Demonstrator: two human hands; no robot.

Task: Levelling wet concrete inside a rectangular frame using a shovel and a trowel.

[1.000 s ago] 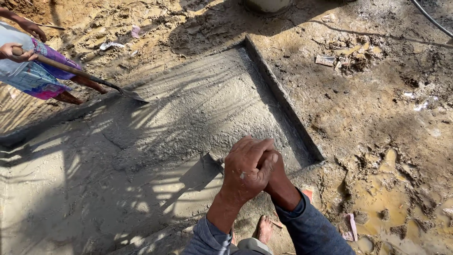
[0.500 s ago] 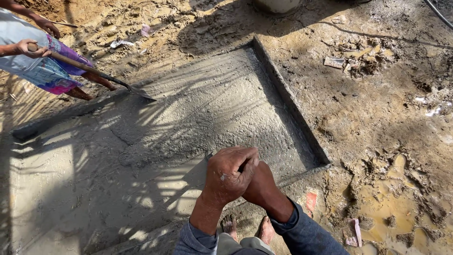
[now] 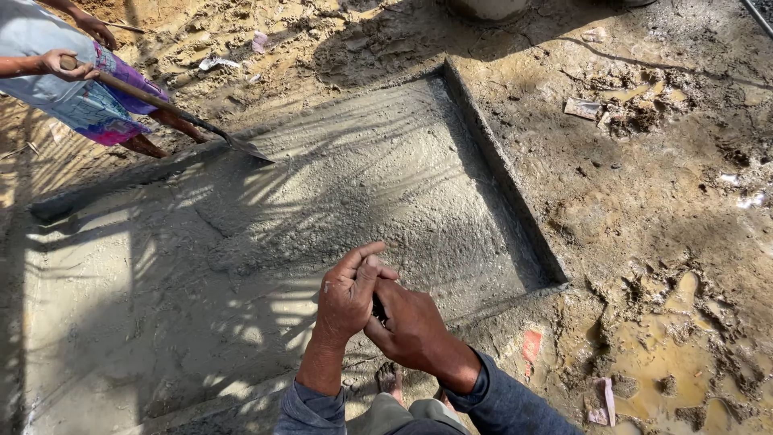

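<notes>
My left hand [image 3: 346, 294] and my right hand [image 3: 411, 326] are pressed together in front of me, above the near edge of a wet grey concrete slab [image 3: 362, 185]. The left hand's fingers are stretched out and laid over the right hand. The right hand's fingers curl under the left palm and are mostly hidden. A small dark spot shows between the palms; I cannot tell what it is. My bare foot [image 3: 390, 379] stands below my hands.
At the top left another person [image 3: 72, 89] holds a long-handled tool [image 3: 161, 105] with its blade [image 3: 250, 149] on the concrete. A raised form edge [image 3: 499, 169] borders the slab on the right. Beyond it lie mud, puddles [image 3: 684, 354] and red scraps [image 3: 531, 345].
My clasped hands rubbed against each other and the left fingers straightened. The other person's tool blade slid a little further onto the slab.
</notes>
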